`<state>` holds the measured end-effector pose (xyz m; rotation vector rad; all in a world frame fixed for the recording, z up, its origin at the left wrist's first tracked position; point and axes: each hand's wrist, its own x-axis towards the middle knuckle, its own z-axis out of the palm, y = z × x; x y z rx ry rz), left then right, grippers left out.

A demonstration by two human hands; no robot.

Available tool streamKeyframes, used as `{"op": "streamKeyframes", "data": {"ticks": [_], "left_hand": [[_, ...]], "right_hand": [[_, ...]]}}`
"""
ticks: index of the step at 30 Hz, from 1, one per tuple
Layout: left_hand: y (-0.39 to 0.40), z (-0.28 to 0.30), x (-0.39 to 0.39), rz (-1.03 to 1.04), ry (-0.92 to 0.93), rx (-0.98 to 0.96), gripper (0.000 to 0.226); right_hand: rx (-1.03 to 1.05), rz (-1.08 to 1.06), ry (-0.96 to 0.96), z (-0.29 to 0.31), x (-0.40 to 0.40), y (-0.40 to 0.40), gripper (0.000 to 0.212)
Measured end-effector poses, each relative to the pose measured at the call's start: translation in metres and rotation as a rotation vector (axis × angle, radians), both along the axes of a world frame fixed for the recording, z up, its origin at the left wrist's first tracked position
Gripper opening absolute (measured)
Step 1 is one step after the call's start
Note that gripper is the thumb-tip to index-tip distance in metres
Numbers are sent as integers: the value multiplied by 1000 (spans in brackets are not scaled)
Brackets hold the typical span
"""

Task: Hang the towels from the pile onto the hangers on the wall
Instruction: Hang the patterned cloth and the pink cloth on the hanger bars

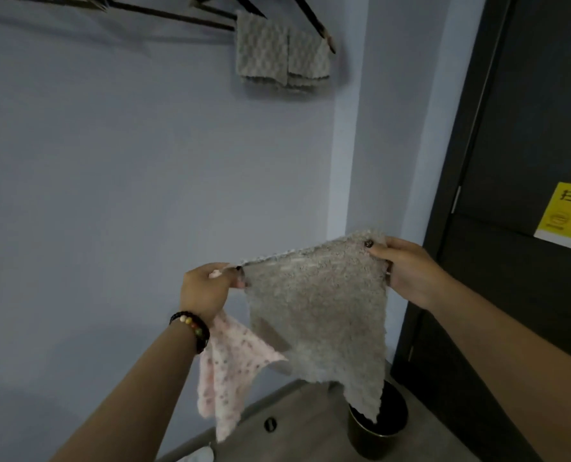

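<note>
Grey towel [317, 315] stretched between both hands, held up before wall [111, 195]. Left hand [207, 288] pinches its left top corner, also grips pink spotted towel [227, 371] dangling under wrist. Right hand [407, 268] pinches right top corner. Hangers [177, 15] high on wall; one carries folded grey towel [277, 51]. Dark bin [377, 428] on floor below.

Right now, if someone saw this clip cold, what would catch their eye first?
First the grey towel, stretched out at centre frame between the left hand and the right hand, each pinching a top corner. Next the pink speckled towel, dangling from the left hand below the wrist. Then, at the top, a grey towel already draped on a dark wall hanger, and the yellow sign on the dark door at right.
</note>
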<state>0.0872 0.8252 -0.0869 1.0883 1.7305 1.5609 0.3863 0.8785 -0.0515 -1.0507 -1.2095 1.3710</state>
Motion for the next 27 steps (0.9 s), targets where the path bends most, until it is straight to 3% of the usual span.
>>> {"op": "streamKeyframes", "data": {"ticks": [3, 11, 14, 16, 18, 21, 25, 27], "left_hand": [[29, 3, 12, -71, -155, -18, 13], [122, 41, 38, -367, -328, 22, 36], [162, 55, 47, -326, -120, 28, 27], [192, 57, 52, -266, 0, 55, 21], [221, 56, 56, -221, -4, 86, 19], [259, 52, 61, -198, -107, 80, 21], [299, 42, 77, -231, -328, -127, 15], [317, 38, 93, -273, -392, -151, 10]], "right_hand": [[-21, 29, 6, -11, 5, 18, 13], [139, 194, -141, 7, -14, 90, 15], [196, 286, -225, 17, -19, 122, 20], [163, 367, -172, 20, -18, 144, 22], [134, 445, -87, 18, -12, 164, 20], [125, 510, 37, 9, -2, 190, 15], [30, 489, 246, 0, 10, 224, 27], [52, 452, 258, 2, 14, 243, 20]]}}
